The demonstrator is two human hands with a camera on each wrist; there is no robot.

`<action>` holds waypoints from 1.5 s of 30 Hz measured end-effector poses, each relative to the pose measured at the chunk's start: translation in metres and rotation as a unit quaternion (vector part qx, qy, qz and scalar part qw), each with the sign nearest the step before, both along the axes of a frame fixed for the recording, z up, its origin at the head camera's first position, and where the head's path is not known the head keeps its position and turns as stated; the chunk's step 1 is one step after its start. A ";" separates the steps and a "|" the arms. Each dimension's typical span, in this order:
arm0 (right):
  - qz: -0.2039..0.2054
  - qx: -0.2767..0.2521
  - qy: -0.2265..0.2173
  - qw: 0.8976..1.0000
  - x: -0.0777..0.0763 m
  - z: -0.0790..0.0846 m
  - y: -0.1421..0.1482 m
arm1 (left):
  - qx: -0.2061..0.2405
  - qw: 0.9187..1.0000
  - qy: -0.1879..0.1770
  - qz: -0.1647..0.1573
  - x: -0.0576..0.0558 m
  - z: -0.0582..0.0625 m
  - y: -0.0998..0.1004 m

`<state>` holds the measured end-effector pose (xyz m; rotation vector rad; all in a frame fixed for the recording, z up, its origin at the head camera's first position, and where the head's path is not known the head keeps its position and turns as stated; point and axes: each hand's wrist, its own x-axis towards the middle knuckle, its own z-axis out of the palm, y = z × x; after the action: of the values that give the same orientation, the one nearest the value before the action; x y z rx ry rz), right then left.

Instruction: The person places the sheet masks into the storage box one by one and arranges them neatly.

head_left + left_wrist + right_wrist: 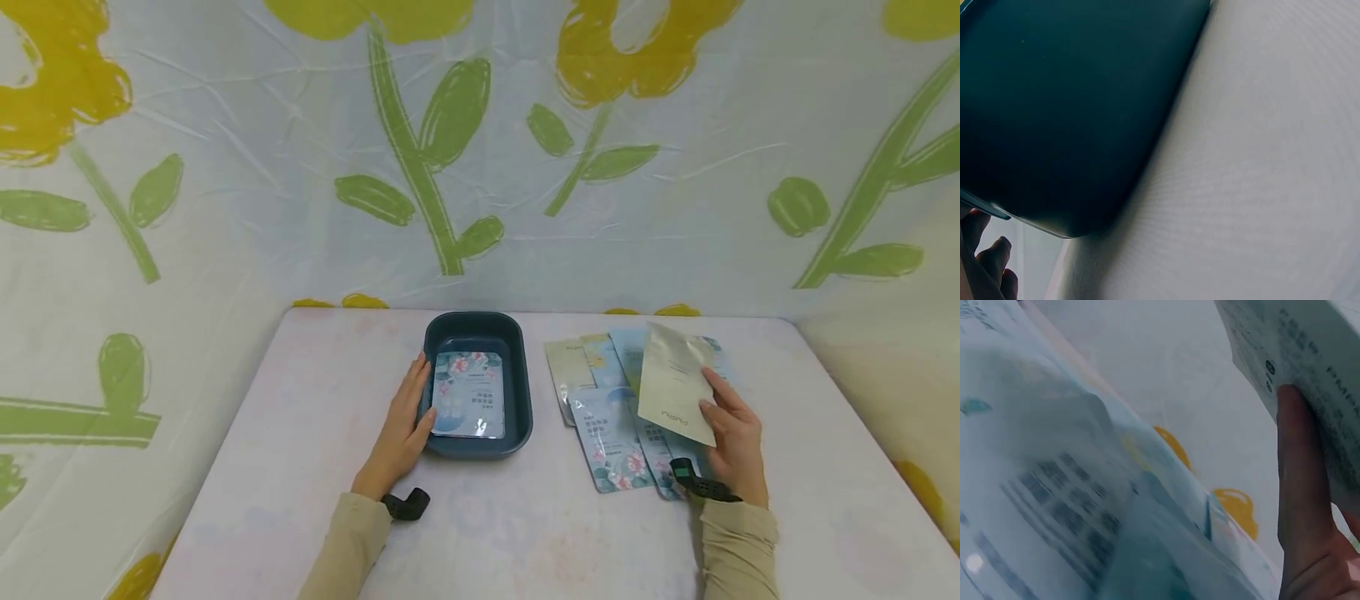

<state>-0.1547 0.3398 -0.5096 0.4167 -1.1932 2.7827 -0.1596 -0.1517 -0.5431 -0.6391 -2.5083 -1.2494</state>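
In the head view my left hand (399, 433) rests along the left side of a dark blue plastic bin (517, 446), fingers fairly straight and thumb at the rim. A floral blue face mask packet (468, 396) lies flat inside the bin. The left wrist view shows the bin's outer wall (1079, 112) and several dim fingertips. My right hand (735, 437) pinches a pale gold-green face mask packet (675, 379) by its right edge, lifted over a spread of packets. In the right wrist view a straight finger lies against the held packet (1329, 375).
Beneath the raised packet, several packets overlap on the table (480, 525): a floral one (611, 442) in front, a gold-green one (566, 367) at the left, blue ones behind. A flower-printed cloth (510, 167) hangs behind the table.
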 end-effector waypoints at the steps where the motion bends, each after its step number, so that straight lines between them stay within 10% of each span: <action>1: 0.019 -0.002 0.011 1.000 -0.001 0.000 -0.002 | -0.001 1.000 0.000 0.001 0.000 0.000 0.000; 11: 0.184 -0.044 0.065 0.980 -0.014 -0.002 -0.035 | -0.003 1.000 -0.006 0.004 0.000 -0.002 -0.001; 23: 0.357 -0.175 0.089 0.913 -0.032 -0.006 -0.088 | -0.005 1.000 -0.018 0.005 0.001 0.000 0.000; 45: 0.304 0.013 0.031 0.952 -0.028 -0.015 -0.148 | -0.001 1.000 0.001 0.008 0.002 0.000 -0.001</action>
<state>-0.1832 0.1921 -0.5246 1.0227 -1.2567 3.2099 -0.1579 -0.1530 -0.5434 -0.6202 -2.5082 -1.2393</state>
